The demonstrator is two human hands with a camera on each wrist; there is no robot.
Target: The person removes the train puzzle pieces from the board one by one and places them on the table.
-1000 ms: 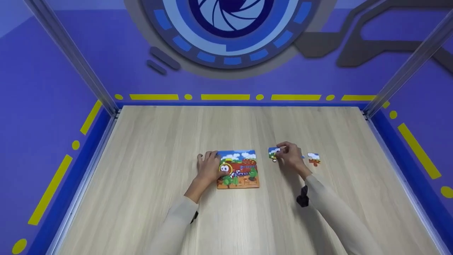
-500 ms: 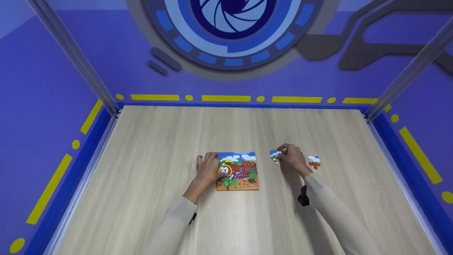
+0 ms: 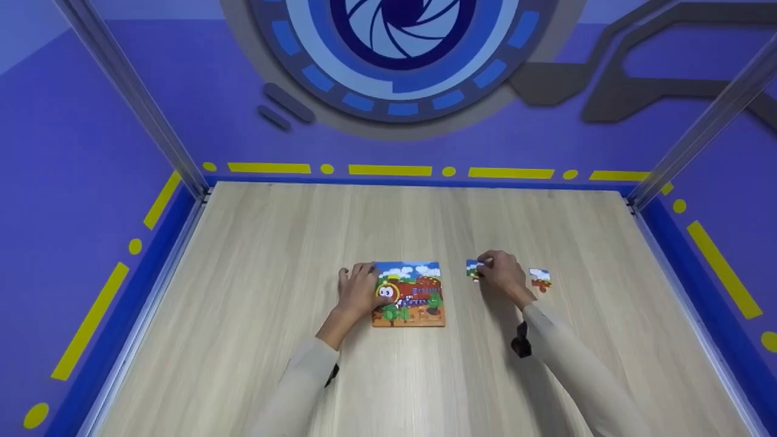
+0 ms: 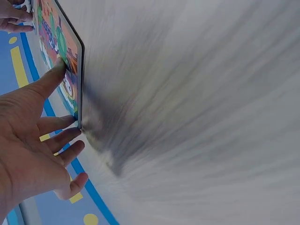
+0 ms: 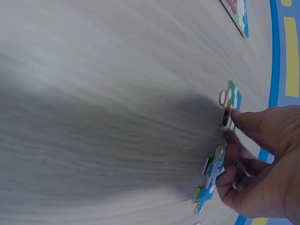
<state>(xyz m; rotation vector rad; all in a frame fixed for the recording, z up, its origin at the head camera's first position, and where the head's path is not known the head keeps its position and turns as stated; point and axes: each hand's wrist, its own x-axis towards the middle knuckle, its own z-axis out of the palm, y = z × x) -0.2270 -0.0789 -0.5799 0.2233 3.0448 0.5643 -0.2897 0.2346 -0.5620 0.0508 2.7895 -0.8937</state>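
A square jigsaw puzzle (image 3: 419, 282) showing a red cartoon train lies flat on the wooden table. At its left side is my left hand (image 3: 357, 290). In the left wrist view the thumb (image 4: 52, 77) presses on the puzzle's face, and fairly straight fingers reach its corner. To the right of the puzzle, my right hand (image 3: 505, 271) pinches a blue-and-green puzzle piece (image 3: 472, 268) between thumb and fingertips. The right wrist view shows this piece (image 5: 230, 96) tilted close to the tabletop. A second piece (image 5: 212, 176) lies beneath the curled fingers, hidden from the head view.
One more loose piece (image 3: 540, 277), white on top and red-orange below, lies right of my right hand. Bare wooden tabletop (image 3: 291, 243) surrounds the puzzle. Blue-purple walls (image 3: 388, 142) with yellow markings and metal corner posts stand at the back and sides.
My right hand has shifted very slightly right with the pinched piece. A bit of blue seen beside that hand earlier is now covered. The left hand stays at the puzzle.
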